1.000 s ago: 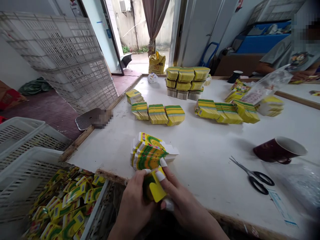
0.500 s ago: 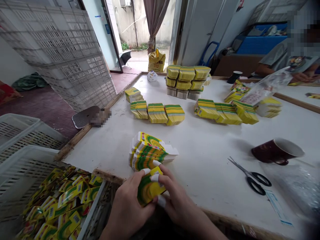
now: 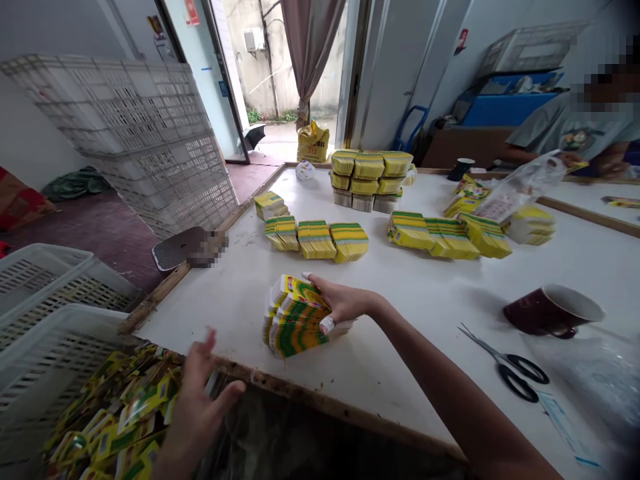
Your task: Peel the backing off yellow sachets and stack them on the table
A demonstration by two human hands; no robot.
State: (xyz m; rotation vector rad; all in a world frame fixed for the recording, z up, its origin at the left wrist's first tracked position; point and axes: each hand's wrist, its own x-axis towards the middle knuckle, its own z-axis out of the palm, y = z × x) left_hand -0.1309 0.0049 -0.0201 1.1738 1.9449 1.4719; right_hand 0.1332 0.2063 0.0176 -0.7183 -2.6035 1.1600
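My right hand (image 3: 345, 301) reaches over a stack of flat yellow-and-green printed cartons (image 3: 295, 327) with white ends. Its thumb presses the near side and the fingers lie across the top and far side, wrapped round the right end of the stack. White covers show on the fingertips. My left hand (image 3: 200, 393), slightly blurred, hangs over the table's front left edge, thumb and fingers apart, holding nothing. Just left of and below it, many loose yellow-and-green cartons (image 3: 115, 427) fill a white plastic crate (image 3: 65, 333).
Bundled carton rows (image 3: 315, 240) stand farther back, with more bundles (image 3: 450, 235) to the right and a stacked block (image 3: 367, 180) behind. Scissors (image 3: 510, 367) and a dark mug (image 3: 553, 312) lie right, beside clear plastic (image 3: 585, 373). Another person (image 3: 575, 133) sits across the table.
Both hands held a single carton together in front of the stack; it is no longer in them. My left hand moved left to the crate, my right hand up and onto the stack.
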